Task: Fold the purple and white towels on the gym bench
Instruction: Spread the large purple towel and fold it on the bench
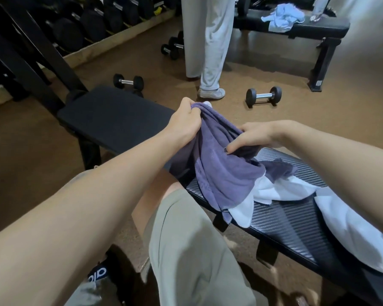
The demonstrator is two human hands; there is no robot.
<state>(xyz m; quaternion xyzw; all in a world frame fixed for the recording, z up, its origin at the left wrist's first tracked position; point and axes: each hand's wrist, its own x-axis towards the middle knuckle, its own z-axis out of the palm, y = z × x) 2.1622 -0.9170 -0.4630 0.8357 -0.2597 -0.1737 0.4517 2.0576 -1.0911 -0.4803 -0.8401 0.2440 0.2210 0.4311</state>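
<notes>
Your left hand (184, 120) grips the top edge of the purple towel (219, 171) and holds it lifted above the gym bench (281, 219). Your right hand (252, 135) pinches a fold of the same towel a little lower, just above the bench. The towel hangs down between both hands, and its lower part lies on the bench, over the white towel (281, 191) spread there.

A dark bench (283, 221) with a woven pattern is seen in front. A white towel (281, 191) is spread on it. A purple towel (219, 173) is draped partly over the white one and over the bench edge.
</notes>
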